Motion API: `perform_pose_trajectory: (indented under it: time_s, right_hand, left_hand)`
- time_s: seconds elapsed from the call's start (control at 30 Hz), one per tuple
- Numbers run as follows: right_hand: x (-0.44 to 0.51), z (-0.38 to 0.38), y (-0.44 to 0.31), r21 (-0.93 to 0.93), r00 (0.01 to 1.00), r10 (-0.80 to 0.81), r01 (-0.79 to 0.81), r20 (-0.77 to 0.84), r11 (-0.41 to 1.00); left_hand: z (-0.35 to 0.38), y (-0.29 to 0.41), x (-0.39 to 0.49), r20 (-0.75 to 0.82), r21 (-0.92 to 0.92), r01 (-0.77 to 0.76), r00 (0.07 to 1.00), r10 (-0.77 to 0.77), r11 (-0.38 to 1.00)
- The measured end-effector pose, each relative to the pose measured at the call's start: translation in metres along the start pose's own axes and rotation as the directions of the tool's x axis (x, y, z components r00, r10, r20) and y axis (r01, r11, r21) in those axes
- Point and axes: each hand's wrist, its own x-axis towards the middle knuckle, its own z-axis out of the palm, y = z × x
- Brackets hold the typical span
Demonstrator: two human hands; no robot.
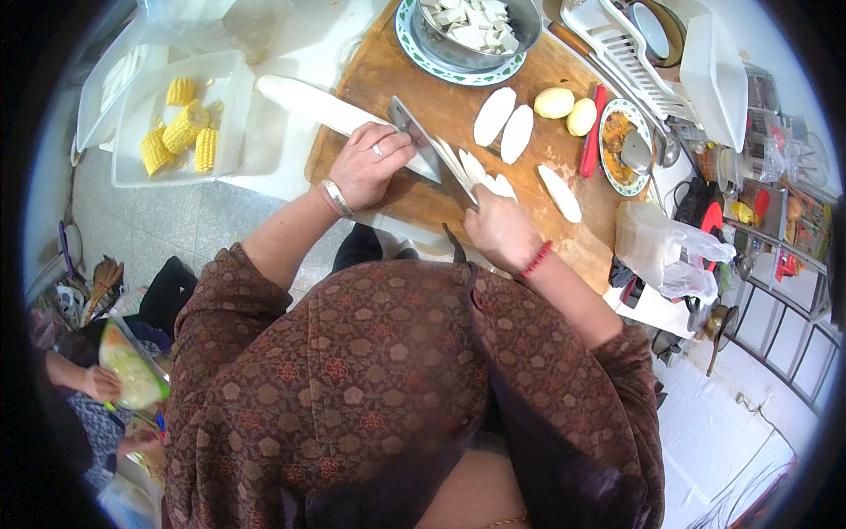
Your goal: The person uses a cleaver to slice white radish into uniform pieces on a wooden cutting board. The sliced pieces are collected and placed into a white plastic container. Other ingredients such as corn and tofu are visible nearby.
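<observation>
My left hand, with a ring on one finger, presses down on a long peeled white root vegetable. The root lies across the left edge of a wooden cutting board. In my right hand is a cleaver, its blade against the root close to my left fingers. Thin white slices lean together just right of the blade, partly hidden by it and my right hand. Two oval slices lie farther up the board, and a single slice lies to the right.
Corn pieces sit in a plastic container at left. A metal pot holds white chunks. Two peeled potatoes, a red-handled tool and a patterned plate are at right. Another person's hand holds a bag at lower left.
</observation>
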Motion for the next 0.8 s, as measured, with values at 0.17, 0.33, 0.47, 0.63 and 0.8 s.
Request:
perform_pose_trajectory:
  time_s: [0.17,0.33,0.47,0.63,0.8]
  right_hand:
    - [0.021,0.018,0.004,0.046,0.999,-0.003,0.005,-0.047,0.999]
    - [0.005,0.003,-0.001,0.033,0.997,-0.036,0.039,-0.068,0.999]
    - [-0.013,-0.015,-0.01,-0.001,0.997,-0.033,0.033,-0.068,0.999]
    - [-0.016,-0.018,-0.015,-0.005,1.0,-0.015,0.015,0.019,1.0]
    - [0.023,0.011,-0.022,0.031,0.999,-0.043,0.044,-0.022,0.999]
  left_hand:
    - [-0.003,-0.003,-0.004,-0.001,0.025,0.014,1.0,-0.014,1.0]
    - [-0.003,-0.007,-0.008,-0.038,0.028,0.056,0.998,-0.055,0.998]
    - [-0.001,-0.009,-0.009,-0.021,0.006,0.068,0.997,-0.068,0.998]
    - [-0.002,-0.008,-0.008,-0.022,0.017,0.064,0.998,-0.064,0.998]
    - [-0.004,-0.008,-0.008,-0.006,0.016,0.053,0.999,-0.053,0.998]
